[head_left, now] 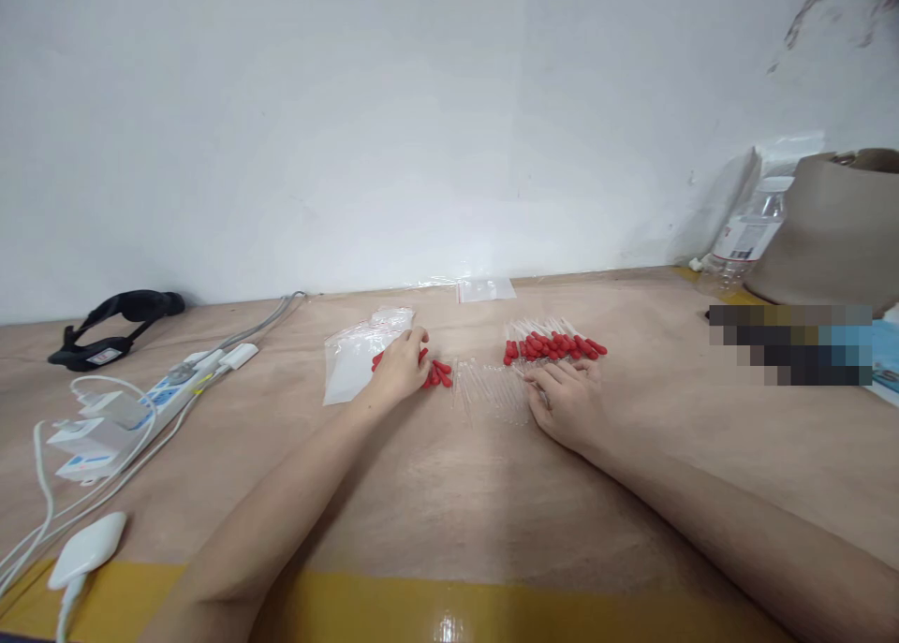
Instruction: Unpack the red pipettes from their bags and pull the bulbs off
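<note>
Tubes (490,390), thin and clear, lie between my left hand (402,367), curled over red pieces (442,373), and my nearer right hand (567,401), loosely bent at their right edge. Watching remotely, I see their long axes run roughly away from me; which end leads, I can't tell, nor whether either hand grips anything.

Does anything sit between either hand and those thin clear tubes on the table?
A few low red caps lie between the left hand and the clear tubes. Nothing visible stands between the right hand and the tubes; its fingers are at their right end.
</note>
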The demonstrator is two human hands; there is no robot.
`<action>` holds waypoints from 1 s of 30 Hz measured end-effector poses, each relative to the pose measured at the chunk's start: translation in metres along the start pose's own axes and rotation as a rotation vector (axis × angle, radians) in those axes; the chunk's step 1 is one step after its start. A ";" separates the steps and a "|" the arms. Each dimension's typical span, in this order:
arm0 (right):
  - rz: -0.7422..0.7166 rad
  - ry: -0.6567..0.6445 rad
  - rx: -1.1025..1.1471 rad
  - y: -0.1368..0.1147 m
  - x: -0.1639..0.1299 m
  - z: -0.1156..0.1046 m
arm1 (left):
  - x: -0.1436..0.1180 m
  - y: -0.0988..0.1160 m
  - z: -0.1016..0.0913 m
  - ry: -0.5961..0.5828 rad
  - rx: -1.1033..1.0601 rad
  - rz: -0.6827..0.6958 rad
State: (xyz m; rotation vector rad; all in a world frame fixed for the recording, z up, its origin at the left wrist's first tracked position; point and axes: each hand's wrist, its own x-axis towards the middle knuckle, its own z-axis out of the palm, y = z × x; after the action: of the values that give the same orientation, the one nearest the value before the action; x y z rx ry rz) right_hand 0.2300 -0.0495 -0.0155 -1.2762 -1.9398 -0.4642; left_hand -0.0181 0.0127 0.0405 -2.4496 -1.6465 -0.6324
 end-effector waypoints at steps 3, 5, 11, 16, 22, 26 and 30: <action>-0.020 -0.038 0.003 0.003 -0.002 0.002 | 0.007 0.000 0.005 -0.054 0.031 -0.034; -0.032 -0.084 0.019 0.003 -0.002 0.001 | 0.008 0.001 0.007 -0.064 0.031 -0.027; -0.067 -0.187 0.086 -0.002 -0.001 -0.007 | 0.015 0.020 0.005 0.002 0.059 -0.008; -0.022 -0.083 0.096 0.001 -0.002 -0.006 | 0.031 0.063 0.024 -0.035 -0.022 0.066; 0.012 -0.016 0.076 0.007 -0.006 -0.009 | 0.050 0.095 0.052 -0.077 -0.140 -0.016; 0.012 0.010 0.088 0.008 -0.006 -0.009 | 0.054 0.092 0.055 -0.065 -0.184 -0.099; 0.010 0.036 0.098 0.010 -0.006 -0.007 | 0.032 0.073 0.037 -0.013 -0.226 -0.111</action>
State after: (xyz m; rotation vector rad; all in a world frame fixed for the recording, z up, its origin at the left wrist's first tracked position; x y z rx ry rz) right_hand 0.2429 -0.0537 -0.0168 -1.2070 -1.9012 -0.3802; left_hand 0.0689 0.0227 0.0289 -2.5300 -1.8172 -0.8643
